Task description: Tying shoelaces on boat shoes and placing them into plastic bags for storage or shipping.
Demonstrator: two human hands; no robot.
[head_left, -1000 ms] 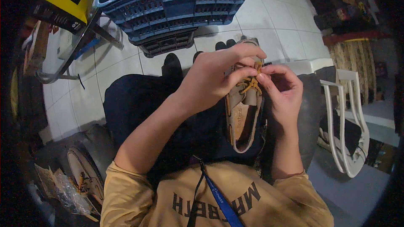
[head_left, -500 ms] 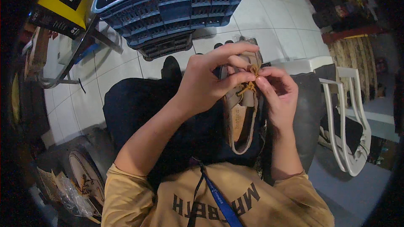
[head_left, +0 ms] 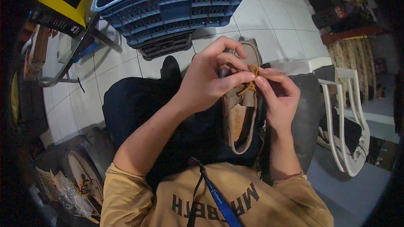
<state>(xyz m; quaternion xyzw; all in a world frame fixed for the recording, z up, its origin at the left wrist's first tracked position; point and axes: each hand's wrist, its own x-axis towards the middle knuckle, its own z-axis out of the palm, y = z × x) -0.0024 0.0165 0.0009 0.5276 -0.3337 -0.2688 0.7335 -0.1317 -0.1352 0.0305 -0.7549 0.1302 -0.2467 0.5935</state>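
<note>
A beige boat shoe [head_left: 231, 120] rests on my lap, its toe pointing away from me and its tan insole showing. Its orange-brown shoelace [head_left: 251, 85] forms a small loop above the tongue. My left hand [head_left: 219, 69] pinches the lace between thumb and fingers from the left side. Close against it, my right hand [head_left: 280, 90] pinches the same lace from the right. The thumb tips nearly meet at the loop, and the fingers partly hide the knot.
A second boat shoe [head_left: 86, 172] lies at lower left beside crumpled clear plastic [head_left: 69, 193]. Ahead stands a blue crate [head_left: 176, 10] of wrapped items on a tiled floor [head_left: 256, 17]. A white plastic chair [head_left: 343, 122] is at right, a yellow-black box [head_left: 63, 2] at upper left.
My left fingers have curled and lifted slightly, uncovering more of the shoe's toe. My right hand has shifted a little to the right. Both still pinch the lace.
</note>
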